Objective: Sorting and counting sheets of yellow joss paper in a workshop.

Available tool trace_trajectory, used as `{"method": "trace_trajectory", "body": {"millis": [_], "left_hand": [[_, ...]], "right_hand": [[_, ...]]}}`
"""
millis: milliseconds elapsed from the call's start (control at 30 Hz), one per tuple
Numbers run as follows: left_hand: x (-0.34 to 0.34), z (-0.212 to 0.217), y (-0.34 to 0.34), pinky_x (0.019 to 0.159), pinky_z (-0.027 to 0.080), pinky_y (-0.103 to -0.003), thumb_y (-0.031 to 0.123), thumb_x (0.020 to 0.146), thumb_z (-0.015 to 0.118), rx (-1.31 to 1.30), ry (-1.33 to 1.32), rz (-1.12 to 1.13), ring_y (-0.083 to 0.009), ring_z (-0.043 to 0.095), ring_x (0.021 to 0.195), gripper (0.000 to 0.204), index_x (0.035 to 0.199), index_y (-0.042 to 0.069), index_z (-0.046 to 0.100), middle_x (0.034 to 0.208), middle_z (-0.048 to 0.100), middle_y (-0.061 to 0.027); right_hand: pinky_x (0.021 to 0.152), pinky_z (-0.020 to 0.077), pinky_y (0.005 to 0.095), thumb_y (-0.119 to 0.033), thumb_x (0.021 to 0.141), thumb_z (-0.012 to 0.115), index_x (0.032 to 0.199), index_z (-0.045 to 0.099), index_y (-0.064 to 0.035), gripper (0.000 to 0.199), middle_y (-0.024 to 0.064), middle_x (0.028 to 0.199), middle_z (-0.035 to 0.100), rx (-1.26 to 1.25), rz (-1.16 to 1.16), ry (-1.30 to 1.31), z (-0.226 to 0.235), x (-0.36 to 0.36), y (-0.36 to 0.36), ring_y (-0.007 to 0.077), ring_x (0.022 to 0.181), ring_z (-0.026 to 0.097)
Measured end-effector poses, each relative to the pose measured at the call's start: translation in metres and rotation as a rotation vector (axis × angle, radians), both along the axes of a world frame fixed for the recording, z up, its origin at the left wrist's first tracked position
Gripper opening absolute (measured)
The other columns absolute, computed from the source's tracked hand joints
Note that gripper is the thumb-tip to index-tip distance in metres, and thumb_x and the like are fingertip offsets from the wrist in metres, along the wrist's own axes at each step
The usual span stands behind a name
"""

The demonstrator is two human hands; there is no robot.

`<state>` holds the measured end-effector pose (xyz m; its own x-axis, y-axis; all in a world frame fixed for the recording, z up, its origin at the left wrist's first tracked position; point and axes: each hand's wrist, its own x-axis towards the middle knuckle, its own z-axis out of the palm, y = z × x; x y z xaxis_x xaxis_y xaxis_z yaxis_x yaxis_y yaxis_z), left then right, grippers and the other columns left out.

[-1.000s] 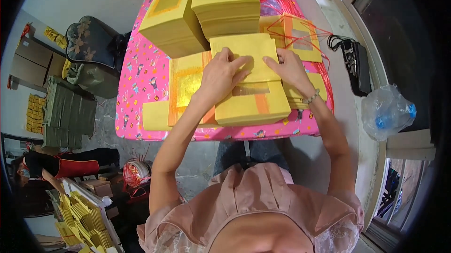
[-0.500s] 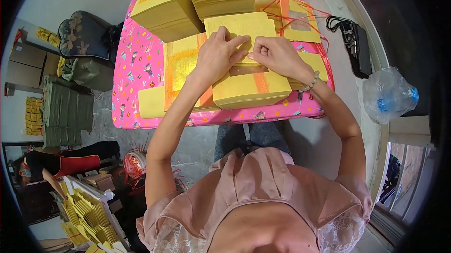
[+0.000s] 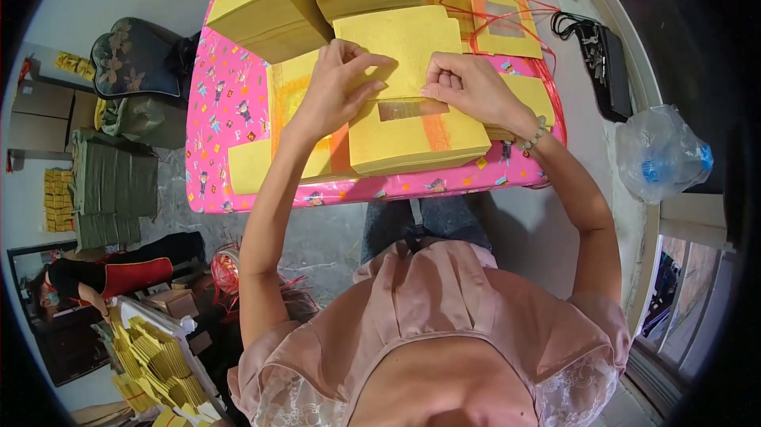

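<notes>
A thick stack of yellow paper (image 3: 418,144) with an orange band and a shiny patch lies near the table's front edge. Over its far part a plain yellow paper sheet (image 3: 404,38) is folded back, its near edge crossing the stack. My left hand (image 3: 339,88) rests at the sheet's left side, thumb and forefinger spread apart with nothing visible between them. At the right end of that near edge, my right hand (image 3: 474,92) has curled fingers, its thumb and forefinger closed at the paper. The fingertips partly cover the spot they hold.
Tall yellow paper stacks (image 3: 273,19) stand at the back of the pink patterned table (image 3: 210,130). Red strings (image 3: 519,11) lie back right. A black case with keys (image 3: 601,70) and a clear plastic bag (image 3: 654,157) are at the right. Another person (image 3: 119,275) is at lower left.
My left hand has moved left, away from the right, and its thumb and forefinger have spread. The right hand stays near the folded sheet's edge. The view has shifted slightly.
</notes>
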<state>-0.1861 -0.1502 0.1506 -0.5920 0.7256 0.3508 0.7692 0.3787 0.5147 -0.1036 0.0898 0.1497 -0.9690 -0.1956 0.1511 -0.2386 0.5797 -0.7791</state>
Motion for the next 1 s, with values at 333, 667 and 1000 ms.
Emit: {"method": "trace_trajectory", "body": {"millis": [333,667,1000], "left_hand": [[0.000,-0.012,-0.020,0.102,0.033,-0.040,0.013,0.087,0.067,0.117,-0.254,-0.038,-0.0271,0.039,0.114,0.034,0.120,0.018,0.066,0.112,0.045,-0.0108],[0.000,-0.020,-0.023,0.100,0.036,-0.039,0.019,0.088,0.067,0.212,-0.255,0.016,-0.0265,0.041,0.119,0.031,0.119,0.015,0.066,0.119,0.047,-0.0112],[0.021,0.018,-0.001,0.095,0.038,-0.043,0.033,0.078,0.077,-0.060,0.238,0.041,-0.0289,0.047,0.109,0.033,0.107,0.018,0.071,0.114,0.056,-0.0085]], "right_hand": [[0.058,0.0434,0.0383,-0.022,0.083,0.070,0.081,0.058,-0.0037,0.023,0.0082,0.067,0.059,0.081,0.020,-0.028,0.002,-0.004,0.001,0.0245,0.062,0.058],[0.059,0.0426,0.0328,-0.022,0.086,0.069,0.086,0.056,-0.0042,0.022,0.0050,0.070,0.051,0.109,0.064,-0.014,0.012,-0.004,0.002,0.0182,0.063,0.050],[0.064,0.0523,0.0363,-0.026,0.083,0.069,0.094,0.061,-0.0048,0.025,0.0070,0.082,0.058,0.735,0.197,0.683,0.005,-0.010,0.008,0.0229,0.077,0.062]]}}
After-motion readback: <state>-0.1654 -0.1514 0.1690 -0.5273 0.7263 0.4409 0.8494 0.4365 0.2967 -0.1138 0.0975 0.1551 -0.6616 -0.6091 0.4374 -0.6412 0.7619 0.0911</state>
